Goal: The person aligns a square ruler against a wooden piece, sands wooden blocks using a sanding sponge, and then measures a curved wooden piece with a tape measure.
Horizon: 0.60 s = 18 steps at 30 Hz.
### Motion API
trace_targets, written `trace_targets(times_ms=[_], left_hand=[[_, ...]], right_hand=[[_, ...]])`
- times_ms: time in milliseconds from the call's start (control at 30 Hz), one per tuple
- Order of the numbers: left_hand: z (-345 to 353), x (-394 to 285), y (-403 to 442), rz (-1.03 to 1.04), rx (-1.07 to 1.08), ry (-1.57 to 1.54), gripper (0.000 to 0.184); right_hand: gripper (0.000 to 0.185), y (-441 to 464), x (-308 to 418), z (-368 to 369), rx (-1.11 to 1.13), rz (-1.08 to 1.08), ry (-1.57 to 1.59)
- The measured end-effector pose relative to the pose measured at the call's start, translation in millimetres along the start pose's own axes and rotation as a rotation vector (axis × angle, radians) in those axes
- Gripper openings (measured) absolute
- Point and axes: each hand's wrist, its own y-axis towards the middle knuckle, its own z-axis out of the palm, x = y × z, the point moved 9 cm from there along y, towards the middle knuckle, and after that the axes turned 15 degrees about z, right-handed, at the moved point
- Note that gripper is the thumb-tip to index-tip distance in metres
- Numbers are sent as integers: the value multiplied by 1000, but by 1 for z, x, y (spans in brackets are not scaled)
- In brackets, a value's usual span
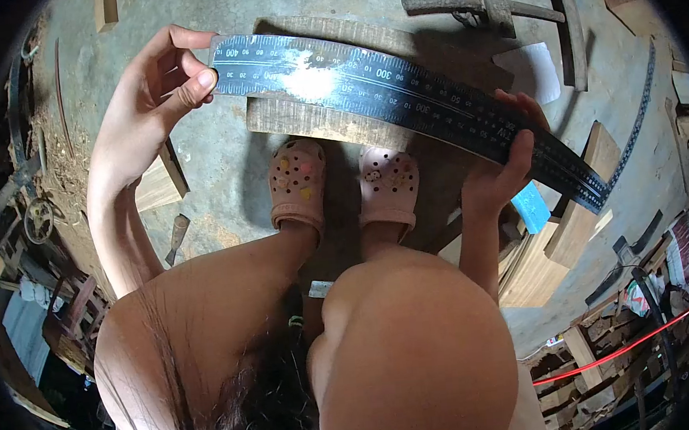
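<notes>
Metal square (432, 101) lies across the upper middle of the frame, over a wooden board (306, 122); its short leg runs toward upper right. Left hand (133, 110), upper left: thumb and fingers pinched on the blade's end. Right hand (490, 181), right of centre: gripping the blade, thumb on the near face. Hands well apart.

Progress (judgement): square in hand and brought over the board, roughly along its length, looks done. No drawn line seen on the board's exposed strips; how much is left cannot be judged.

Obscured: board's middle, covered by the blade. Contact between blade and board: cannot tell. Glare blots out part of the scale; figures near the corner too small to read. Right fingers partly behind the blade. Blue object (530, 208), beside the right wrist: not identified. Lower left edge dark.
</notes>
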Motion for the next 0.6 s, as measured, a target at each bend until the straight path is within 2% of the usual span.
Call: trace_targets(times_ms=[167,267,367,400,433,500,600], left_hand=[[0,-13,-1,55,-78,186,40],[12,-63,3,481,-128,700,43],[40,-77,0,534,99,1071,48],[52,-82,-4,680,206,1166,49],[64,-79,-10,696,243,1193,46],[85,-65,-25,926,231,1228,41],[109,-77,-31,1120,81,1154,38]], right_hand=[[32,0,4,0,5,-12,66],[35,2,0,-1,47,-1,75],[31,0,5,1,4,-11,105],[31,1,6,0,3,-12,100],[31,1,6,0,-2,-13,98],[31,1,4,0,17,-19,88],[34,1,-1,-1,61,-12,62]])
